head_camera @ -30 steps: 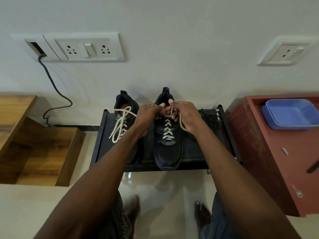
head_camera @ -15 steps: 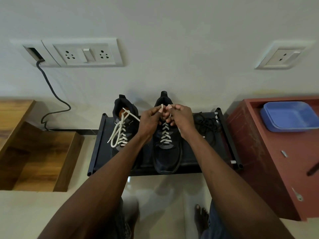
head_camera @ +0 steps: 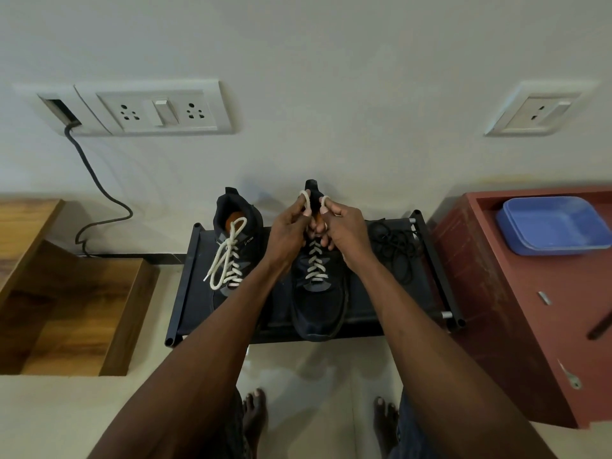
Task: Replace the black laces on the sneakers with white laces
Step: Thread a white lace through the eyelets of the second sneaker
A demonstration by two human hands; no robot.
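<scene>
Left hand (head_camera: pixel 288 226) and right hand (head_camera: pixel 344 226) each pinch a loop of white lace (head_camera: pixel 306 202) above the right sneaker (head_camera: pixel 319 303). The cord looks soft, limp and light; grip loops near their base.

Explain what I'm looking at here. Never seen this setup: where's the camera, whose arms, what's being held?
No machine here. A person wears a wide-angle camera on the head, looking forward and down, so the two bare arms are their own. The one current picture is that head view. On a low black rack by the wall stand two dark sneakers. The left sneaker has its white lace threaded and tied. Over the right sneaker, the left hand and right hand each pinch a loop of its white lace, apparently tying a bow. The removed black laces lie piled on the rack's right side.
</scene>
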